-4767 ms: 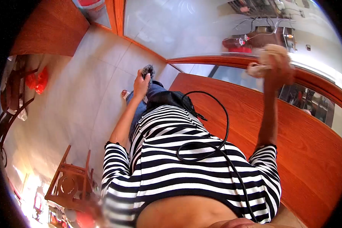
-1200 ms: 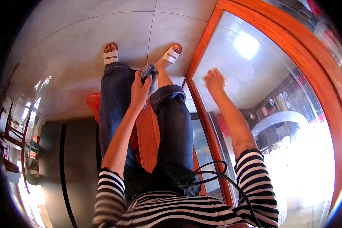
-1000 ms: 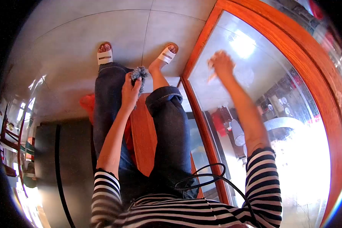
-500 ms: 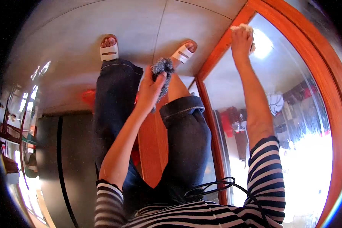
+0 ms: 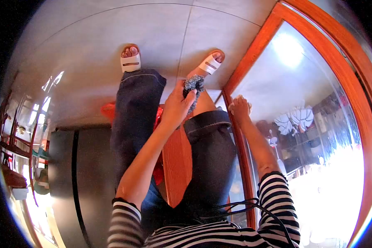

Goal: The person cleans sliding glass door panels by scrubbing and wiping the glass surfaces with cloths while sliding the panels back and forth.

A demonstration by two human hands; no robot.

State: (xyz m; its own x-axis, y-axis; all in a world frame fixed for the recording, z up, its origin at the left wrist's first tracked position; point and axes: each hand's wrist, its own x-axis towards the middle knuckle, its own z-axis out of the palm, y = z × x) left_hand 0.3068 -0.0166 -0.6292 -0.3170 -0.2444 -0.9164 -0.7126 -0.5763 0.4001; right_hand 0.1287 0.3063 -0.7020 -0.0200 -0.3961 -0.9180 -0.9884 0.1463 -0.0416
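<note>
My left hand (image 5: pixel 178 105) is closed around a fuzzy dark grey cloth (image 5: pixel 193 87), held above the knees and clear of the glass. At the lower left edge of a glass pane (image 5: pixel 273 87), my right hand (image 5: pixel 241 111) is closed on a crumpled pale cloth (image 5: pixel 249 106), most of it hidden by the fingers. That hand is beside the orange-brown wooden frame (image 5: pixel 252 58); the cloth appears to rest against the glass there. Reflections and a bright glare cover much of the pane.
Between my legs is a reddish wooden board or seat (image 5: pixel 177 161). A red plastic bag (image 5: pixel 108 110) shows behind my left leg. A dark cabinet (image 5: pixel 93 165) stands at left, with a wooden rack (image 5: pixel 22 149) farther out. A black cable (image 5: pixel 252 202) crosses my lap.
My right hand has moved down the pane from its top corner, toward me and left, with the pale cloth. My left hand still holds the grey cloth; the whole view has shifted slightly.
</note>
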